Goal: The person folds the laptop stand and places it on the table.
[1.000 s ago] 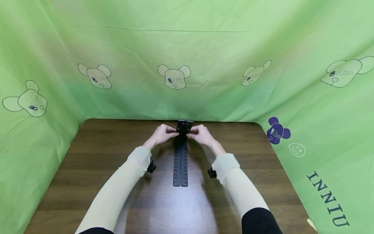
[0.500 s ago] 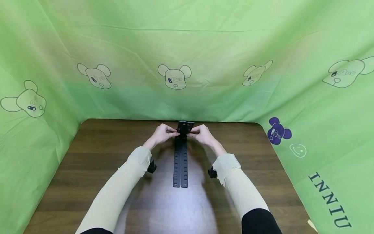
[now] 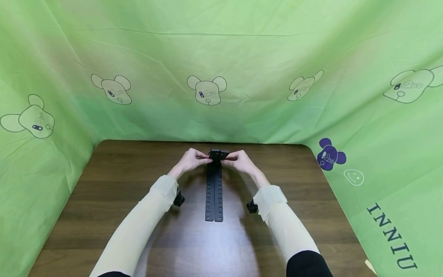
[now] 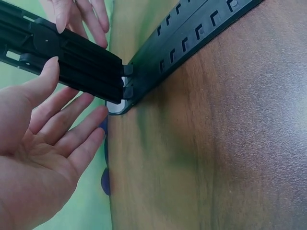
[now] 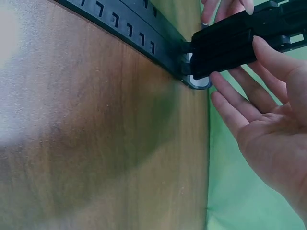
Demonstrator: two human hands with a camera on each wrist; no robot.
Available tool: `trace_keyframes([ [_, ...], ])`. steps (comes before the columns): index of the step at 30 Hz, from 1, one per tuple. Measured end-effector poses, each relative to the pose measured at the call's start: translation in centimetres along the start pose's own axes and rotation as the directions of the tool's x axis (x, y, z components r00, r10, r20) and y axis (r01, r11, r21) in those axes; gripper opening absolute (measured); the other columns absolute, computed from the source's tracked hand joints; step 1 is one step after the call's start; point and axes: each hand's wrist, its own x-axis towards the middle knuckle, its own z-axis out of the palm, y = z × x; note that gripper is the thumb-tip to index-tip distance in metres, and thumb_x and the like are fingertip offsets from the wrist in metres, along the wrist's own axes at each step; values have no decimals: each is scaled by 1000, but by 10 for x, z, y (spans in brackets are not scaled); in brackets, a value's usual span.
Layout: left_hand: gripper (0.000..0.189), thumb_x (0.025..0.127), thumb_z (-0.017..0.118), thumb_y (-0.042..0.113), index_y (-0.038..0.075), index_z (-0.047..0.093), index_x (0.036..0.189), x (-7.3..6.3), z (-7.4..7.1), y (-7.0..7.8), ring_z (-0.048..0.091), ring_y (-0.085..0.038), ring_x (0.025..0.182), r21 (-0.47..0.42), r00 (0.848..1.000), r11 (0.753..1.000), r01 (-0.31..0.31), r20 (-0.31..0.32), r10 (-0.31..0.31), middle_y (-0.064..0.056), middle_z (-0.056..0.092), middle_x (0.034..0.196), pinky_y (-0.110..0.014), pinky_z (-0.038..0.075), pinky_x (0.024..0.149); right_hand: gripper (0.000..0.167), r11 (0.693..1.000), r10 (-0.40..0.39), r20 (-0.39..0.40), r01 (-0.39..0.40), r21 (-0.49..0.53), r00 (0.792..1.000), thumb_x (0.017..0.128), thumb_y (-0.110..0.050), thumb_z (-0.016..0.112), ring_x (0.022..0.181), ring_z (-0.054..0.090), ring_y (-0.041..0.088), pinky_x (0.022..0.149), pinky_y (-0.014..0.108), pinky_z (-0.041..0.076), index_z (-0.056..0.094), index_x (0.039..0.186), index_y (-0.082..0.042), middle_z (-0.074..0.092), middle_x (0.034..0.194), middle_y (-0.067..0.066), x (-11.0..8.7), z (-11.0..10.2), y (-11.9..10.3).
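Note:
A black folding stand, which looks like a laptop stand, lies lengthwise on the table. Its base (image 3: 214, 196) is two long notched strips side by side. From the base's far end a hinged panel (image 4: 79, 55) rises at a slant, with two small tabs by the hinge over a light pad. My left hand (image 3: 189, 159) pinches the panel's left edge between thumb and fingers. On the opposite edge, the thumb and fingers of my right hand (image 3: 241, 161) pinch it too. In the right wrist view, the right hand's lower fingers (image 5: 228, 98) reach under the panel near the hinge.
The wooden table (image 3: 138, 215) ends just behind the stand, against a green curtain (image 3: 207, 46) with cartoon mouse heads. That curtain also hangs along both sides. A black wrist camera (image 3: 179, 198) sits at the left cuff, another camera (image 3: 252, 207) at the right.
In the last half second the panel's top end has tipped down and towards me, so the panel looks shorter. Both hands keep their pinch; the base stays put.

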Motion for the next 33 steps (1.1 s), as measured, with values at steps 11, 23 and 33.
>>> trace_keyframes([
  [11, 35, 101, 83, 23, 1, 80, 129, -8, 4, -4, 72, -36, 135, -19, 1000, 1000, 7, 20, -6, -19, 78, 131, -50, 55, 119, 31, 995, 18, 48, -23, 97, 999, 102, -1, 75, 133, 71, 42, 119, 49, 56, 74, 133, 6, 76, 129, 26, -10, 3, 5],
  [23, 31, 102, 80, 17, 1, 79, 129, -10, 7, -9, 71, -36, 136, -14, 1000, 1000, 3, 24, -2, -18, 79, 131, -53, 52, 121, 32, 996, -3, 54, -2, 94, 999, 102, 3, 72, 138, 66, 45, 122, 54, 52, 72, 134, 9, 72, 137, 28, -12, 7, 11],
  [33, 31, 100, 82, 16, 4, 80, 129, -14, 9, -13, 70, -34, 136, -25, 1000, 1000, 0, 16, 0, -17, 79, 132, -51, 54, 120, 32, 997, -18, 47, 15, 70, 999, 101, 2, 74, 136, 68, 44, 119, 51, 54, 74, 132, 7, 73, 136, 26, -15, 9, 12],
])
